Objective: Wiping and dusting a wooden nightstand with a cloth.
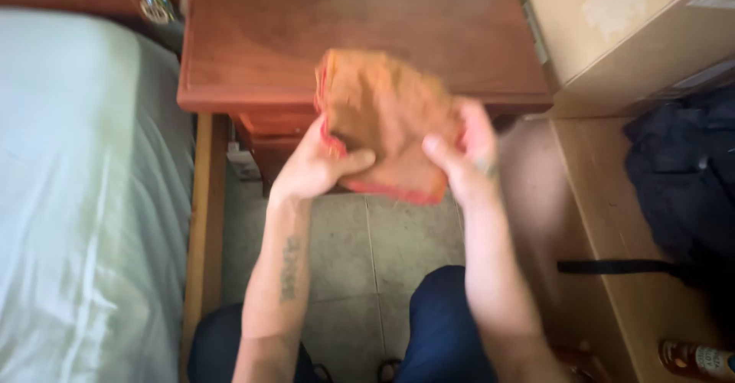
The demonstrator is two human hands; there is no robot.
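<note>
Both hands are gripping a soft, crumpled orange cloth (387, 119) with red edging: left hand (318, 165) pinching its lower corner, right hand (463, 153) clutching its side, above a smooth wooden nightstand (253, 39).

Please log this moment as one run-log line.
left hand: grips orange cloth | right hand: grips same cloth | cloth: held up before wooden nightstand | bed: at left

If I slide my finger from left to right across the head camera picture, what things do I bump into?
Pale green bed sheet → left hand → folded orange cloth → right hand → dark blue bundle of fabric.
</note>
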